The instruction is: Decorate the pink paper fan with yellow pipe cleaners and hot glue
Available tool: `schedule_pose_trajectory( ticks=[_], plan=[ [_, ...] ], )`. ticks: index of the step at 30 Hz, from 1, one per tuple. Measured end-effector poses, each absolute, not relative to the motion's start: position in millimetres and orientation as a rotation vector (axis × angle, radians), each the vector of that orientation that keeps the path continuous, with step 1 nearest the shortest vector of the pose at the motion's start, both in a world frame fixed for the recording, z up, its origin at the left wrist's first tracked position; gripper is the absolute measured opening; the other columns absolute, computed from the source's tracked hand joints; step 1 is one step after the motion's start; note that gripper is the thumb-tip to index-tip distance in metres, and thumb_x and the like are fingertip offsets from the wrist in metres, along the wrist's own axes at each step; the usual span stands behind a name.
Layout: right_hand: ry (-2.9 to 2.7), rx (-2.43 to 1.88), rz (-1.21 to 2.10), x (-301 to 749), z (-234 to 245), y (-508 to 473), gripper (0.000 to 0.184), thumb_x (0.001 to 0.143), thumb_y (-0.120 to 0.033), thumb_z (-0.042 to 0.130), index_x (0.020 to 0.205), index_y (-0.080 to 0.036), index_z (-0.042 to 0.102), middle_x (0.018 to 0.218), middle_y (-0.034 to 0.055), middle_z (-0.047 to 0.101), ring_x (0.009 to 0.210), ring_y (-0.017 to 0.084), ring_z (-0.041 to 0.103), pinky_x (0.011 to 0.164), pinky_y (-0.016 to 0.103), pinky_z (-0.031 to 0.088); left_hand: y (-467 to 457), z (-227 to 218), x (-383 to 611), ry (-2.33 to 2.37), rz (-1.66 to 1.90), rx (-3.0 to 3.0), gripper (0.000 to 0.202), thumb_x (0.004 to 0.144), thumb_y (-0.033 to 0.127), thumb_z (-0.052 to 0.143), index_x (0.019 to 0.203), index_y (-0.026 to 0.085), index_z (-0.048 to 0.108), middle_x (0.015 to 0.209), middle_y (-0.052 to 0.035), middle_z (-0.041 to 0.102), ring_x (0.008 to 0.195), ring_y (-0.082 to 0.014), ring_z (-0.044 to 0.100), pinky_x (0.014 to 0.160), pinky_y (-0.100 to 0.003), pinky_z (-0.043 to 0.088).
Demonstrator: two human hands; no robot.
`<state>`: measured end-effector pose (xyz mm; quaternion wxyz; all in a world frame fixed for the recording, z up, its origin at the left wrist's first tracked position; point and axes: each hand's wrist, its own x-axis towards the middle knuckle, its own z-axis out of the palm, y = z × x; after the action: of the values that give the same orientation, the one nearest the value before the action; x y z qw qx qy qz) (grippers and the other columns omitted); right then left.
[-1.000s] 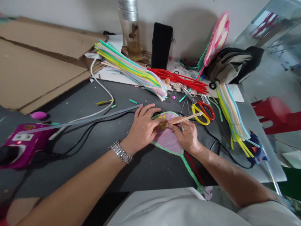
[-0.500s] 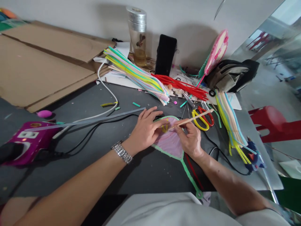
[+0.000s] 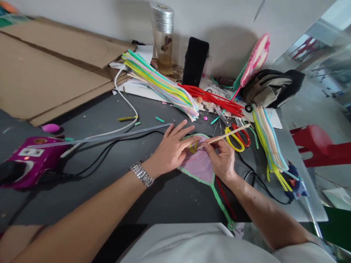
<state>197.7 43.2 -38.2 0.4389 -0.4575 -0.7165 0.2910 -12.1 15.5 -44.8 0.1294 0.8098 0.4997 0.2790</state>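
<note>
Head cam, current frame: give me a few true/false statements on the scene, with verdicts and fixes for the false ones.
The right hand holds a wooden stick. True.
The watch is on the right wrist. False: it is on the left wrist.
The fan has a green rim. True.
The glue gun is in the left hand. False: it lies at the right side of the table, and the left hand does not hold it.
Yellow-handled scissors lie beyond the right hand. True.
</note>
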Motion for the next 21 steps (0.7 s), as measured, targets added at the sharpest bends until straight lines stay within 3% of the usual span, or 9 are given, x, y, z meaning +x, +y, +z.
schedule_pose_trajectory(
  ticks=[9, 17, 21],
  plan=[
    [-1.743, -1.167, 0.786, 195.9, -36.9, 43.5, 0.013, 0.092, -0.033, 0.072, 0.091, -0.021, 0.073, 0.08, 0.0011, 0.075, 0.07, 0.016, 0.069, 0.067, 0.029, 0.055, 22.4, -38.2, -7.9, 1.404, 0.88, 2.199, 0.05, 0.09, 0.0, 0.047, 0.128, 0.023, 0.071, 0.14, -0.005, 0.07, 0.149, -0.027, 0.047, 0.123, -0.059, 0.031],
    [-1.717, -1.198, 0.751, 194.8, -33.8, 44.1, 0.016, 0.091, -0.037, 0.072, 0.09, -0.021, 0.072, 0.077, 0.0011, 0.074, 0.069, 0.017, 0.068, 0.068, 0.03, 0.056, 22.6, -37.6, -7.2, 1.328, 0.979, 2.12, 0.047, 0.089, 0.0, 0.048, 0.12, 0.022, 0.074, 0.13, -0.006, 0.076, 0.141, -0.0261, 0.055, 0.119, -0.056, 0.039],
    [-1.726, -1.191, 0.805, 193.7, -33.3, 44.1, 0.016, 0.092, -0.037, 0.071, 0.09, -0.021, 0.072, 0.082, 0.0021, 0.076, 0.072, 0.017, 0.07, 0.069, 0.03, 0.056, 23.9, -38.7, -8.1, 1.271, 1.085, 2.049, 0.041, 0.09, 0.001, 0.05, 0.113, 0.022, 0.077, 0.12, -0.0059, 0.079, 0.135, -0.0247, 0.062, 0.114, -0.049, 0.047]
  ],
)
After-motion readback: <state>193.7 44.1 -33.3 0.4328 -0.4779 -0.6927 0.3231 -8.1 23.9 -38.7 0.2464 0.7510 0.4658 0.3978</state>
